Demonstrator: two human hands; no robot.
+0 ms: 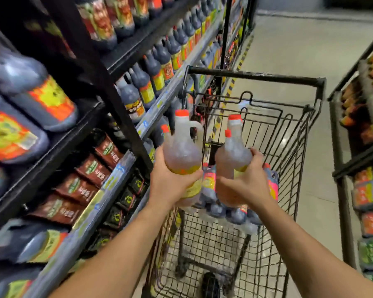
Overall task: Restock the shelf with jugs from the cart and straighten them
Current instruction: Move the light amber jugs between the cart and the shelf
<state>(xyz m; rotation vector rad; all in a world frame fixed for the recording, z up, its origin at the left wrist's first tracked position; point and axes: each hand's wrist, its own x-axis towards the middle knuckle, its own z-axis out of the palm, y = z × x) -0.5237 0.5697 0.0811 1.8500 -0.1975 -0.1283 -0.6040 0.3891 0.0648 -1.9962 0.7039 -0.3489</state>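
Observation:
My left hand (170, 179) grips an amber jug (182, 147) with an orange cap and a yellow label, held upright over the cart's left edge. My right hand (246, 179) grips a second amber jug (232, 151) of the same kind, just to the right. Behind each held jug another orange cap shows. Both jugs hang above the black wire cart (267, 130). Several dark jugs (220, 209) with pink and yellow labels lie in the cart's basket under my hands. The shelf (121, 168) stands to the left.
The shelf unit on the left carries rows of dark sauce jugs (151, 76) and, lower down, brown packets (91, 168). Another rack (366, 147) with packaged goods stands on the right. Pale floor (293, 50) runs down the aisle beyond the cart.

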